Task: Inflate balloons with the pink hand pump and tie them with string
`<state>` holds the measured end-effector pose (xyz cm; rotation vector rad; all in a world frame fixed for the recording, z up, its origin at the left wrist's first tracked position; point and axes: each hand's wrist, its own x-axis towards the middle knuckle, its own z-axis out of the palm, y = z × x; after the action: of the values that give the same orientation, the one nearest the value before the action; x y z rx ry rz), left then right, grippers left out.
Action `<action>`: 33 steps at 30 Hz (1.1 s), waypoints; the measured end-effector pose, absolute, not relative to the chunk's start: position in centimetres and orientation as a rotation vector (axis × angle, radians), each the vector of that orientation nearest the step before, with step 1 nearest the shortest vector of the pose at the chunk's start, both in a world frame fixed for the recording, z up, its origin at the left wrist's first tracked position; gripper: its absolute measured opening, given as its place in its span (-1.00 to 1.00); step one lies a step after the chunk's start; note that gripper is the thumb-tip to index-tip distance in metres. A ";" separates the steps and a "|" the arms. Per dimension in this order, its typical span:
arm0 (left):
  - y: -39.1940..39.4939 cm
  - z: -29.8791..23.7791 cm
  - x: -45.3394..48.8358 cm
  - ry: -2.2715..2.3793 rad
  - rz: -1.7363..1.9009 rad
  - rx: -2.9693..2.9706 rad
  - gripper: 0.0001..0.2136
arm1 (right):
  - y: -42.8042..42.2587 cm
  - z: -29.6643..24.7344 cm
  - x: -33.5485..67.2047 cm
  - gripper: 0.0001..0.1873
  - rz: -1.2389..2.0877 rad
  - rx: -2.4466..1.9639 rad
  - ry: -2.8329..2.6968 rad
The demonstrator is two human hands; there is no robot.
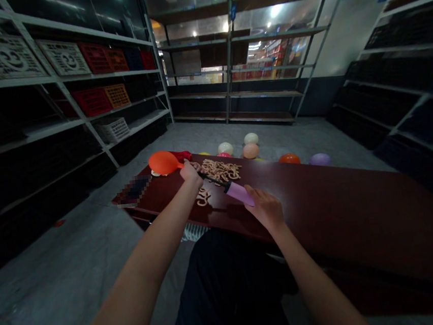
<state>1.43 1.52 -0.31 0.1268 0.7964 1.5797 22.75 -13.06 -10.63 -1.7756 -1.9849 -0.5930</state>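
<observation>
My left hand (pixel 190 173) is closed around the neck of a partly inflated orange balloon (pixel 163 162), held at the black nozzle of a pump. My right hand (pixel 266 208) grips the purple hand pump (pixel 239 192) from behind. Both are above a dark red table (pixel 319 198). A heap of limp, pale uninflated balloons (pixel 220 170) lies on the table just beyond the pump, with a few more near my left wrist.
Several inflated balloons (pixel 251 150) in white, peach, orange and purple lie on the grey floor past the table. A red item (pixel 181 155) and a blurred flat object (pixel 135 191) rest at the table's left end. Metal shelves with crates line the room.
</observation>
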 end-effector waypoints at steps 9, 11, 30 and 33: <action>2.2 2.8 -2.1 0.795 1.694 0.214 -0.59 | -12.7 -11.7 23.0 -0.51 -0.652 -1.618 -1.953; 2.2 3.3 -1.0 0.770 1.732 0.252 -0.56 | -12.7 -11.8 23.2 -0.52 -0.629 -1.628 -1.916; -1.9 -0.4 12.1 0.739 1.508 0.425 -0.48 | -12.5 -11.3 23.5 -0.53 -0.573 -1.811 -1.710; -1.2 -1.0 10.8 0.778 1.478 0.346 -0.52 | -12.6 -11.1 23.0 -0.54 -0.569 -1.820 -1.775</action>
<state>10.81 -1.19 -0.97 0.3457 0.7781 1.4782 23.01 -12.57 -11.05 -1.8200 -1.7754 -0.5694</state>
